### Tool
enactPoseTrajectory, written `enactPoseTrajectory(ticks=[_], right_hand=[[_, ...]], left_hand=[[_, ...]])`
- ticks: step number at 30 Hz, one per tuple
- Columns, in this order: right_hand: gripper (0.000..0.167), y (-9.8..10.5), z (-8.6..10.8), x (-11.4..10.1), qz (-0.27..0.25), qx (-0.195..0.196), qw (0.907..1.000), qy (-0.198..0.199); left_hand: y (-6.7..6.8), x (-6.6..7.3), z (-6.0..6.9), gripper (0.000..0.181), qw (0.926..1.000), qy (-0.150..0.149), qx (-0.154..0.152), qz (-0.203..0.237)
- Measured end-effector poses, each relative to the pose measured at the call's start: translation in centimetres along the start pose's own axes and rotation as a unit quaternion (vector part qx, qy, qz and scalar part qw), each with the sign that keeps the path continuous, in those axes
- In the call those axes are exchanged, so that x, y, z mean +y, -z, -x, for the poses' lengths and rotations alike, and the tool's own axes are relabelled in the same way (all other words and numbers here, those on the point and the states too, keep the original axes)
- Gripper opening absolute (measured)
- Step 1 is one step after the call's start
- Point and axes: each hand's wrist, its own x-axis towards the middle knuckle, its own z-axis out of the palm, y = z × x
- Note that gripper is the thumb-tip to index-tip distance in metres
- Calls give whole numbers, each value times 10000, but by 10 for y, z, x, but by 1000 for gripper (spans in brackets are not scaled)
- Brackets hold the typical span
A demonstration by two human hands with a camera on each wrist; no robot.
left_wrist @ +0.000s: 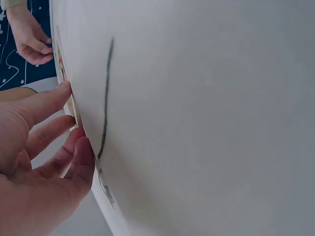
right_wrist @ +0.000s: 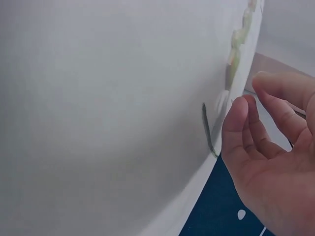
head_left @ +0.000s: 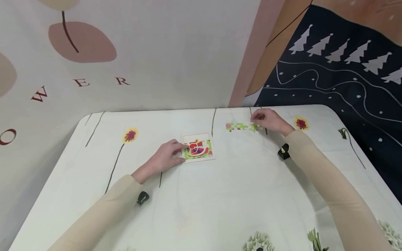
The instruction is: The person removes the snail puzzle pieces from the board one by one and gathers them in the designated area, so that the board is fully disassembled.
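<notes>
A small jigsaw puzzle board (head_left: 201,161) with a pale frame lies flat on the table; its picture shows a red, cream and purple figure on green. My left hand (head_left: 167,156) rests at the board's left side, fingertips touching it and thumb near the lower left corner. Up and to the right, loose green puzzle pieces (head_left: 241,126) lie in a row. Over the right end of that row hovers my right hand (head_left: 269,119), fingers loosely bent. The right wrist view shows thumb and fingers (right_wrist: 236,115) apart, with nothing visible between them.
The white tablecloth (head_left: 201,198) has printed flowers and thin stems. Behind the table's far edge hangs a pale printed cloth (head_left: 176,62), with a dark blue tree-patterned one (head_left: 333,83) at right. Black wrist devices (head_left: 284,152) sit under both sleeves.
</notes>
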Motion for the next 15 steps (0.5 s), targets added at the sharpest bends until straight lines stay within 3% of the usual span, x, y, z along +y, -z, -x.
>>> enactPoseTrajectory(ticks=[8,15], right_hand=[[21,4,3,-4,-152,135,9998,-9],[19,1,4,-4,-272,202,9991,260]], left_hand=[[2,-8,4,46,9994,-318,109,-100],[0,-21,4,46,9970,-707,226,-238]])
